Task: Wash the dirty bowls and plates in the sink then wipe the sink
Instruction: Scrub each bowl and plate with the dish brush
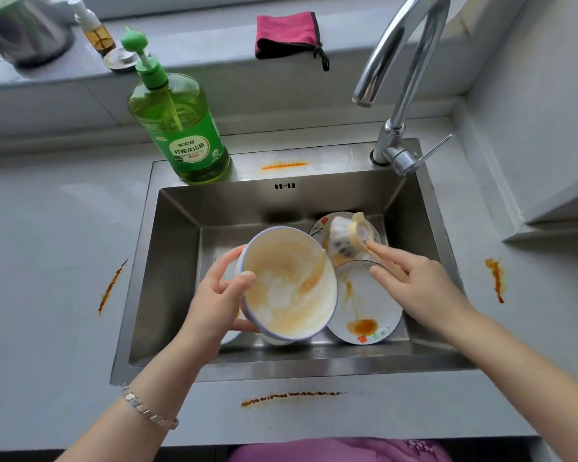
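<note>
1. Bottle (181, 128) of green dish soap with a pump top, parked on the back-left rim of the sink (177, 235). Label in Chinese, big line read 柠檬洗洁精, brand line above it looked like 家家宜, small print too tiny to make out.
2. Left hand (219, 296) wrapped around the rim of a white bowl (289, 285) with a blue edge, thumb hooked inside, fingers behind. Held tilted over the basin, inside smeared with orange-ish suds. Silver bracelet (149, 410) on that wrist.
3. Right hand (414, 285) pinched on the handle of a dish brush (346, 236), fingers mostly stretched out along it, bristle head raised just right of the bowl's rim and blurred.
4. Plate (371, 305) with orange sauce and a little flower print lay flat in the basin under the right hand, partly tucked behind the bowl. Second plate (321, 225) further back, mostly hidden by the brush. More white crockery peeked out under the bowl, couldn't tell what.
5. Faucet (397, 78) arched over the back-right corner, not running.
6. Pink cloth (286, 35) folded on the ledge behind, plus a small spray bottle (92, 26) and a steel pot (24, 28) at far left.
7. Orange sauce streaks (291, 396) on the grey counter (47, 261) at front, left and right of the sink, and one on the back rim.
</note>
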Demonstrator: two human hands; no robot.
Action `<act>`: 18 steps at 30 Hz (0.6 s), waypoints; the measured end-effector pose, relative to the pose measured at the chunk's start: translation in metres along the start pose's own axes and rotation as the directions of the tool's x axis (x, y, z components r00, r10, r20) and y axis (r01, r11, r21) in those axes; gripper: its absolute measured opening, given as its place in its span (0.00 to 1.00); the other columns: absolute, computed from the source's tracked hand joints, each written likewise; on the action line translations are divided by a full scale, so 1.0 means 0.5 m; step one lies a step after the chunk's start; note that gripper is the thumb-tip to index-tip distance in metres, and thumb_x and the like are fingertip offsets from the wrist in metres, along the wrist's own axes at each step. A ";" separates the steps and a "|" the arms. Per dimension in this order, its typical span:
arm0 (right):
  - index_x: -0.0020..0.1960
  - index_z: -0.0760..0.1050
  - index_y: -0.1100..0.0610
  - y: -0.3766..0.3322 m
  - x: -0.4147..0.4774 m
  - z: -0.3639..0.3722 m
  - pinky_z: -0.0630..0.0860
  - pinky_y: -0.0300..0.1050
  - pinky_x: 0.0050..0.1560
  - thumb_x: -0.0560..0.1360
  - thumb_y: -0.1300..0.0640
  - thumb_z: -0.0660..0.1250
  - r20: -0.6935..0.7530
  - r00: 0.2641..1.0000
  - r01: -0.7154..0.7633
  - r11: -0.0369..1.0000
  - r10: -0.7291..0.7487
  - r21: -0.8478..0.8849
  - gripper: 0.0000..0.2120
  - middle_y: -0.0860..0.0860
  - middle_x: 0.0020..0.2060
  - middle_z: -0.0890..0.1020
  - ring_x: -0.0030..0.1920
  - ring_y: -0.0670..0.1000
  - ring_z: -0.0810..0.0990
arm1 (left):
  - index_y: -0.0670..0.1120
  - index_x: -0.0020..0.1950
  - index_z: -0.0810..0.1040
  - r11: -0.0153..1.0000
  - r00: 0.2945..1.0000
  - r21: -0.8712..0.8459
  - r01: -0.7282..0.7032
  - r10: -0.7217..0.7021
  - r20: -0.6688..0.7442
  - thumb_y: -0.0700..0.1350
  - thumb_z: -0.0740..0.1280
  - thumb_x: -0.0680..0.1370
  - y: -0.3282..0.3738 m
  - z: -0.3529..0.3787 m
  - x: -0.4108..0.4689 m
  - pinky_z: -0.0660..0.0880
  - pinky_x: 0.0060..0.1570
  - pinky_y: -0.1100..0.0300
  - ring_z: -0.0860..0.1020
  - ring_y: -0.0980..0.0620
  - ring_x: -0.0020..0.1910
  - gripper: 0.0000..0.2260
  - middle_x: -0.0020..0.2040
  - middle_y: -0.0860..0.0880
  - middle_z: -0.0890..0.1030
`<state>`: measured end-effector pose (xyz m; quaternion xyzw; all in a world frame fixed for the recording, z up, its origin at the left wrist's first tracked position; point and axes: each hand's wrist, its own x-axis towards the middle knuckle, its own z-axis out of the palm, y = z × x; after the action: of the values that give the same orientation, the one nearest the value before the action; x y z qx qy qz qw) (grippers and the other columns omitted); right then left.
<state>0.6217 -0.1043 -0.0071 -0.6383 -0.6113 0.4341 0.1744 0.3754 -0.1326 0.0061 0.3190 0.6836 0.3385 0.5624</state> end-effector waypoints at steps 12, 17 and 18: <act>0.67 0.69 0.45 -0.013 0.001 0.069 0.54 0.38 0.22 0.73 0.67 0.65 0.171 0.947 -0.317 0.698 0.273 0.642 0.27 0.53 0.29 0.69 0.23 0.46 0.56 | 0.62 0.57 0.76 0.981 0.967 0.139 -0.136 0.101 0.232 0.63 0.64 0.63 0.044 -0.008 0.041 0.79 0.34 0.53 0.81 0.54 0.49 0.23 0.52 0.53 0.81; 0.69 0.67 0.47 -0.020 0.008 0.092 0.53 0.35 0.19 0.72 0.69 0.64 0.125 0.910 -0.331 0.511 0.396 0.793 0.30 0.55 0.36 0.71 0.21 0.44 0.56 | 0.61 0.66 0.61 0.980 0.982 -0.091 -0.178 0.183 0.041 0.49 0.71 0.70 -0.006 0.066 0.010 0.80 0.43 0.57 0.81 0.60 0.46 0.29 0.51 0.54 0.78; 0.68 0.68 0.47 -0.026 0.009 0.098 0.53 0.34 0.18 0.72 0.69 0.63 0.118 0.905 -0.322 0.475 0.409 0.819 0.29 0.54 0.34 0.71 0.20 0.43 0.56 | 0.61 0.67 0.59 0.969 0.978 -0.148 -0.199 0.206 0.033 0.50 0.72 0.67 -0.024 0.086 -0.001 0.80 0.48 0.54 0.80 0.59 0.51 0.33 0.56 0.54 0.77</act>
<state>0.5751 -0.1125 -0.0264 -0.6166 -0.1776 0.6644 0.3831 0.4174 -0.1353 -0.0094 0.3538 0.6076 0.4345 0.5629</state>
